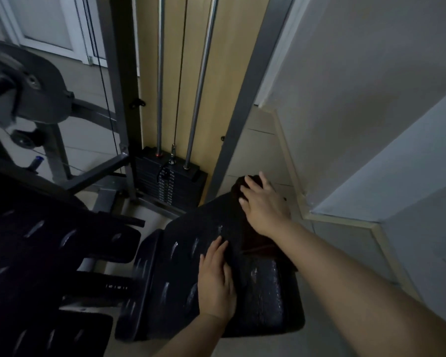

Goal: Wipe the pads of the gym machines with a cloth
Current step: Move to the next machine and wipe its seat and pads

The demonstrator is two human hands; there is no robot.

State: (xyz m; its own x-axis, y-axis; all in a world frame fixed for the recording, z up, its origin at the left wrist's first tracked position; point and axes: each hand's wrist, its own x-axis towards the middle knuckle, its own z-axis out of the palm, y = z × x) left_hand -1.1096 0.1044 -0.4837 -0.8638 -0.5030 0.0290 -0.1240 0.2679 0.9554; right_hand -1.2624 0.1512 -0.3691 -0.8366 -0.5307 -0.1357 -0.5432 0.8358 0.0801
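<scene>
lying along the far right part of a black seat pad (180, 266), a dark cloth (245, 228) runs from the pad's far corner back toward the person. the right hand (262, 202) presses down on the cloth's far end, fingers straight and slightly spread, palm flat. the left hand (216, 282) rests flat on the pad just beside the cloth's near edge, fingers straight and close together, tips touching the cloth. a second black pad (49, 243) sits to the left. beyond the seat pad stands a weight stack (170, 181) with two chrome guide rods (201, 81) inside a grey frame (252, 99). pale floor tiles (258, 148) meet a white wall (371, 86) on the right.
</scene>
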